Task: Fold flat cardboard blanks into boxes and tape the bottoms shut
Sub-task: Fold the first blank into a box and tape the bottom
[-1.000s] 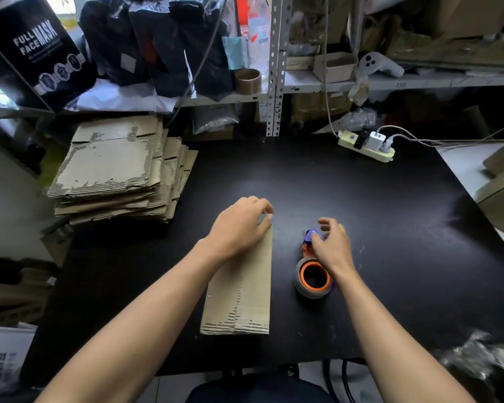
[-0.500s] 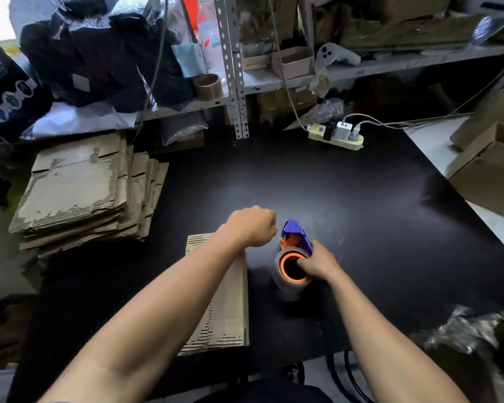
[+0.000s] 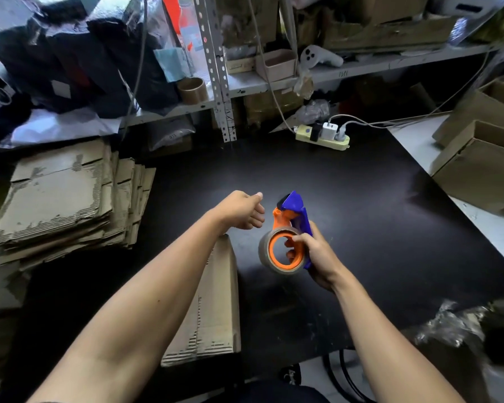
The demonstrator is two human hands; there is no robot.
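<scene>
An orange-and-blue plastic tape dispenser (image 3: 288, 237) was gripped by the right hand (image 3: 317, 257); the loosely curled, empty left hand (image 3: 242, 209) was held just beside it, above the flat corrugated blank (image 3: 213, 309).

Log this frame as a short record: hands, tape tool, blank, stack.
right hand: grips orange-and-blue tape dispenser, lifted off the black table
left hand: holds nothing, fingers loosely curled, beside the dispenser
flat brown cardboard blank: lies on table under the left forearm
stack of flat cardboard blanks: far left of the table
</scene>
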